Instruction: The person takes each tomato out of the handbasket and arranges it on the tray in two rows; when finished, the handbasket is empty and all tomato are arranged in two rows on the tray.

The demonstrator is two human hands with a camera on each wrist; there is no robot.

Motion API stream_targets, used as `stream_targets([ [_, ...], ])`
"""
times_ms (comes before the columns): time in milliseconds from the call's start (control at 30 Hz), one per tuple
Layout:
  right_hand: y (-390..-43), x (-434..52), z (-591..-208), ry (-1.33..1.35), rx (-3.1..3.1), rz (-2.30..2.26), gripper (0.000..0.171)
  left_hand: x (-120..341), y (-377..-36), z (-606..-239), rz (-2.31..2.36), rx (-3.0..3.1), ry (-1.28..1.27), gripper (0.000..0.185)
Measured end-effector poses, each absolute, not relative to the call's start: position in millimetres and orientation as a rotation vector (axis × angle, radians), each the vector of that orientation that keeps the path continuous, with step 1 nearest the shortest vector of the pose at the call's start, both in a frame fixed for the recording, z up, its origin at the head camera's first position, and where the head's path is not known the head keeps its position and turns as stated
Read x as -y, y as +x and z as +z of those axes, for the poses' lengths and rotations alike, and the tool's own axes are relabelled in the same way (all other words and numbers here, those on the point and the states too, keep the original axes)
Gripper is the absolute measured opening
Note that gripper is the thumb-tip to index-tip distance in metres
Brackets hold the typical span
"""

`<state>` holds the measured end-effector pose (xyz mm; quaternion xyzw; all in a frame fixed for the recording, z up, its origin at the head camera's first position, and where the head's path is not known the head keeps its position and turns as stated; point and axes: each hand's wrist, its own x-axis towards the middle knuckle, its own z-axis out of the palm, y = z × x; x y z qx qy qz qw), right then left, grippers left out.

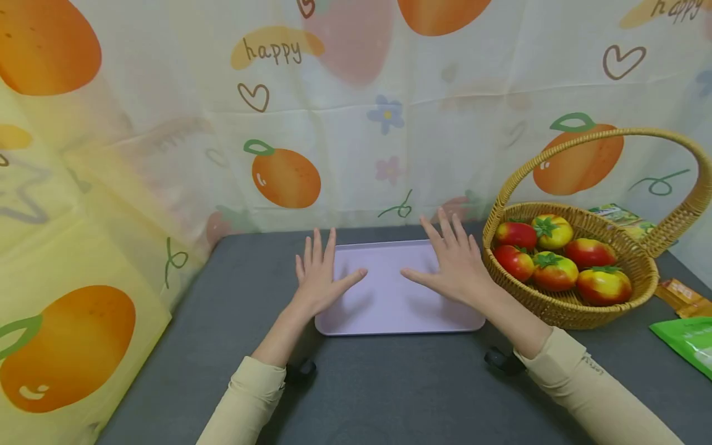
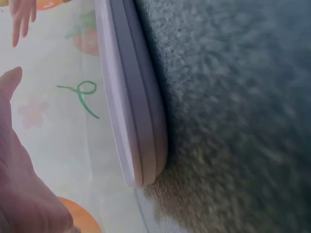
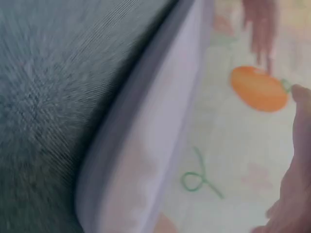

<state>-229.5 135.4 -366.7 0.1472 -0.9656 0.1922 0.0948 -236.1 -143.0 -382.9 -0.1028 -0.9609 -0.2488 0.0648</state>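
A pale lilac rectangular tray (image 1: 384, 296) lies on the dark grey table, with nothing in it. Above its left side I hold out my left hand (image 1: 321, 275), fingers spread and thumb pointing inward. My right hand (image 1: 456, 266) is spread in the same way over the tray's right side, close to the wicker basket. Both hands hold nothing, and their shadows fall on the tray. From the left wrist view the tray's side wall (image 2: 141, 107) shows close up, with the left hand (image 2: 24, 184) beside it. The right wrist view shows the right hand (image 3: 296, 174) near the tray's edge (image 3: 146, 131).
At the right stands a wicker basket (image 1: 584, 318) with a tall handle, holding several red-yellow toy fruits (image 1: 547, 232) with green leaves. Beyond it lie a green packet (image 1: 690, 340), an orange-brown wrapper (image 1: 681, 296) and a colourful package (image 1: 620, 216). A fruit-printed cloth (image 1: 345, 154) hangs behind the table.
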Motion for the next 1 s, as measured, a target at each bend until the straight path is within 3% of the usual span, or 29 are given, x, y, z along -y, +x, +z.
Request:
stream_targets([
  [167, -206, -150, -343, 0.498, 2.842, 0.731, 0.097, 149, -228, -379, -0.983, 2.895, -0.359, 0.11],
  [367, -185, -184, -326, 0.594, 2.678, 0.702, 0.044, 162, -219, -381, -1.171, 2.942, -0.397, 0.111],
  [467, -181, -209, -322, 0.578, 2.622, 0.689, 0.03, 168, -215, -383, -1.232, 2.978, -0.435, 0.111],
  [733, -188, -280, -318, 0.469, 2.829, 0.615, 0.047, 181, -210, -389, -1.191, 3.098, -0.587, 0.114],
  [1000, -197, -312, -334, 0.492, 2.952, 0.529, 0.063, 187, -207, -394, -1.147, 3.187, -0.697, 0.114],
])
